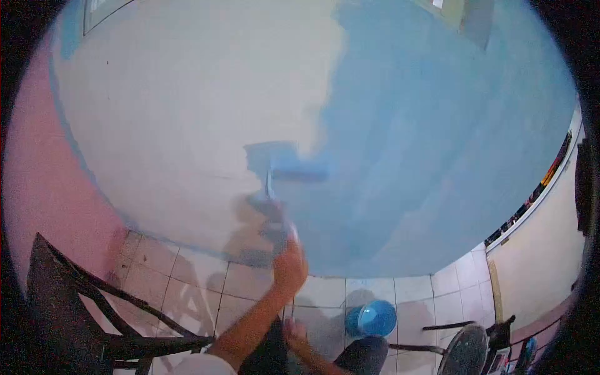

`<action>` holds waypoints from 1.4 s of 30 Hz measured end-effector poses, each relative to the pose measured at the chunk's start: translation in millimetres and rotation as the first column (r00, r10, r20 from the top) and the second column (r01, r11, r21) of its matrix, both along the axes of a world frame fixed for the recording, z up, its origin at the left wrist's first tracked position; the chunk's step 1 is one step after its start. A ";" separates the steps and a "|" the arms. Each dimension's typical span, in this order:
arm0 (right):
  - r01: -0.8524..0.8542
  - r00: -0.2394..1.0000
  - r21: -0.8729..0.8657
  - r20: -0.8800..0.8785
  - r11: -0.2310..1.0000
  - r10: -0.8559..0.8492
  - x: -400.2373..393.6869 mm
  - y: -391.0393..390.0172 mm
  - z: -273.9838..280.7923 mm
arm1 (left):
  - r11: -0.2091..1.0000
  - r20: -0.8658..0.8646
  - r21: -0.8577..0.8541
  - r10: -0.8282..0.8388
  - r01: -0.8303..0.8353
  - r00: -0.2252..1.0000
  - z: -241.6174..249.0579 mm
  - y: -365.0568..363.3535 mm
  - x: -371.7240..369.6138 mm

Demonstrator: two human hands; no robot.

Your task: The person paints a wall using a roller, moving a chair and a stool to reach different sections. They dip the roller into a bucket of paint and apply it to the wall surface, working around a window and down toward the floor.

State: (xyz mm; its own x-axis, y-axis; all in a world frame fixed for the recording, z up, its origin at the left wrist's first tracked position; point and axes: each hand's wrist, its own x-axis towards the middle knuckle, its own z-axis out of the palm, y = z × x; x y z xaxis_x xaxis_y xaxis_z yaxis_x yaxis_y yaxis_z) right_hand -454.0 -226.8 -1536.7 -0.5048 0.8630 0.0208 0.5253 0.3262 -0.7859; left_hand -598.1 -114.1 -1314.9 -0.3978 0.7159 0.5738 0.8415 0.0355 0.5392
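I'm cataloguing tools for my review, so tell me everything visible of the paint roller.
The paint roller has a motion-blurred blue sleeve lying horizontally, apparently against the wall along the edge of the blue paint. A pale frame bends from its left end down to a slim, light handle. The left hand grips the handle; the right hand is lower, its grip unclear.
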 end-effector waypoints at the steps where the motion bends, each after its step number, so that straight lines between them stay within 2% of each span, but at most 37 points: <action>1: -0.030 0.998 0.026 -0.050 0.999 0.031 -18.5 14.2 35.6 | 0.999 -0.007 -0.044 0.009 -0.009 1.000 38.3 10.0 -8.2; 2: -0.047 0.941 -0.507 -0.311 0.861 -0.132 -31.4 27.0 71.1 | 0.996 -0.013 -0.083 0.017 -0.018 1.000 59.3 17.4 -13.4; 4: -0.098 0.910 -0.494 -0.396 0.864 -0.123 -34.2 26.6 76.0 | 0.989 -0.099 0.149 0.016 -0.001 0.995 61.0 17.8 -16.2; 5: -0.081 0.928 -0.520 -0.351 0.850 -0.127 -33.4 22.2 69.7 | 0.965 -0.149 0.262 0.025 0.015 0.988 62.2 19.7 -21.3; 6: -0.063 0.944 -0.546 -0.305 0.836 -0.128 -32.8 17.8 63.5 | 0.992 -0.173 0.127 0.042 -0.020 0.984 44.6 15.2 -20.4; 7: 0.011 0.979 -0.595 -0.158 0.803 -0.131 -22.1 0.7 42.6 | 0.998 -0.199 -0.008 0.057 -0.060 0.978 13.7 5.6 -14.9; 9: 0.173 0.983 -0.580 0.055 0.796 -0.174 4.2 -37.3 39.5 | 0.979 0.037 -0.201 0.031 -0.023 0.999 -34.3 -13.4 2.2; 10: 0.129 0.992 -0.293 0.052 0.947 -0.119 16.9 -43.6 21.5 | 0.975 0.055 -0.222 0.015 -0.003 0.998 -57.2 -26.4 12.3; 11: 0.066 0.995 0.025 0.072 0.997 -0.068 29.4 -48.9 3.2 | 0.970 0.075 -0.242 -0.001 0.019 0.997 -79.0 -29.2 16.9; 12: -0.010 0.994 0.337 0.109 0.941 -0.028 41.3 -51.8 -17.8 | 0.963 0.090 -0.270 0.015 0.010 0.996 -80.7 -18.2 17.5; 13: -0.096 0.987 0.598 0.161 0.796 -0.003 49.9 -60.1 -30.0 | 0.949 0.106 -0.314 0.030 0.005 0.994 -82.8 -14.7 20.0; 14: -0.186 0.975 0.791 0.223 0.582 0.009 60.1 -71.7 -43.8 | 0.931 0.123 -0.366 0.048 0.000 0.991 -87.4 -20.1 27.0; 15: -0.104 0.984 0.493 0.176 0.864 0.018 58.2 -71.2 -47.1 | 0.934 0.111 -0.357 0.031 0.011 0.993 -84.0 -20.5 26.2; 16: -0.020 0.992 0.109 0.125 0.994 0.006 49.2 -69.1 -52.0 | 0.939 0.096 -0.343 0.016 0.018 0.995 -74.6 -18.6 18.3; 17: 0.011 0.996 0.057 0.088 0.998 -0.016 34.0 -60.6 -24.9 | 0.944 0.080 -0.331 0.005 0.022 0.997 -61.1 -14.9 11.7; 18: 0.041 0.998 0.004 0.053 0.999 -0.041 17.5 -51.4 8.1 | 0.984 0.055 -0.177 0.018 -0.008 0.998 -32.4 -10.7 7.2; 19: 0.043 0.998 -0.067 -0.041 0.997 -0.046 3.2 -39.1 45.2 | 0.999 0.035 -0.022 0.034 -0.034 0.999 9.9 -7.8 1.9; 20: 0.009 0.983 -0.154 -0.181 0.988 -0.037 -10.0 -23.0 94.4 | 1.000 -0.052 -0.001 0.026 -0.026 0.998 60.9 -7.3 -5.3; 22: -0.106 0.903 -0.293 -0.429 0.950 -0.031 -28.7 3.8 188.7 | 0.992 -0.032 0.125 0.021 -0.017 0.999 129.2 17.1 -20.6; 23: -0.167 0.859 -0.320 -0.511 0.933 -0.021 -35.5 14.6 226.5 | 0.987 -0.005 0.160 -0.010 0.011 1.000 168.8 17.4 -21.4; 25: -0.266 0.803 -0.305 -0.594 0.914 0.035 -35.1 33.9 265.0 | 0.997 0.037 0.075 -0.007 0.004 0.999 224.9 18.3 -20.0; 26: -0.313 0.772 -0.287 -0.632 0.905 0.067 -33.5 37.4 271.3 | 0.999 0.060 0.042 -0.004 0.001 0.998 237.4 16.6 -19.2; 27: -0.326 0.777 -0.273 -0.623 0.905 0.092 -28.7 37.4 260.4 | 0.998 0.040 0.059 -0.023 0.020 0.999 226.1 15.0 -19.8; 29: -0.350 0.782 -0.250 -0.609 0.903 0.135 -17.5 31.4 199.4 | 0.994 -0.006 0.085 -0.060 0.061 0.998 169.6 13.1 -21.0; 31: -0.233 0.848 -0.387 -0.530 0.892 -0.009 -15.4 6.4 78.5 | 0.995 0.033 -0.098 0.034 -0.030 0.999 95.8 7.3 -8.2; 32: -0.167 0.877 -0.404 -0.477 0.899 -0.052 -6.9 -10.5 43.1 | 0.998 -0.005 -0.048 -0.030 0.030 1.000 55.6 -3.3 -5.5; 33: -0.095 0.898 -0.365 -0.433 0.926 -0.078 1.2 -28.8 30.8 | 0.992 0.023 -0.122 -0.012 0.015 1.000 23.7 -10.0 1.1; 34: -0.043 0.908 -0.294 -0.410 0.955 -0.085 5.8 -39.7 30.5 | 0.980 0.052 -0.198 0.008 0.002 0.999 13.8 -8.9 3.8; 35: -0.034 0.902 -0.263 -0.423 0.964 -0.083 8.7 -46.3 22.9 | 0.992 -0.020 -0.127 0.019 -0.021 1.000 2.4 0.1 1.1; 36: -0.063 0.880 -0.292 -0.467 0.954 -0.085 8.7 -44.2 43.7 | 0.997 -0.090 -0.067 0.032 -0.038 0.995 15.5 2.8 1.6; 37: -0.201 0.823 -0.489 -0.554 0.849 -0.124 5.2 -32.0 64.2 | 0.995 -0.049 -0.084 0.049 -0.053 0.998 30.1 8.4 0.3; 38: -0.313 0.776 -0.653 -0.595 0.689 -0.211 0.5 -19.3 95.4 | 0.993 -0.009 -0.101 0.067 -0.067 0.998 56.8 10.5 1.0; 39: -0.312 0.769 -0.547 -0.626 0.777 -0.133 -3.0 -4.5 144.9 | 0.979 0.136 -0.191 0.101 -0.074 0.986 121.9 12.6 4.0; 40: -0.310 0.762 -0.430 -0.646 0.848 -0.049 -9.9 13.0 190.8 | 0.996 0.131 -0.037 0.091 -0.087 0.987 153.9 20.0 1.0; 41: -0.340 0.751 -0.397 -0.660 0.853 -0.008 -21.7 35.7 211.3 | 0.990 0.069 -0.068 0.126 -0.122 0.990 195.3 27.2 -2.4; 42: -0.387 0.729 -0.411 -0.685 0.825 0.001 -30.7 53.3 237.2 | 0.996 0.079 -0.001 0.084 -0.085 0.993 231.5 33.2 -11.1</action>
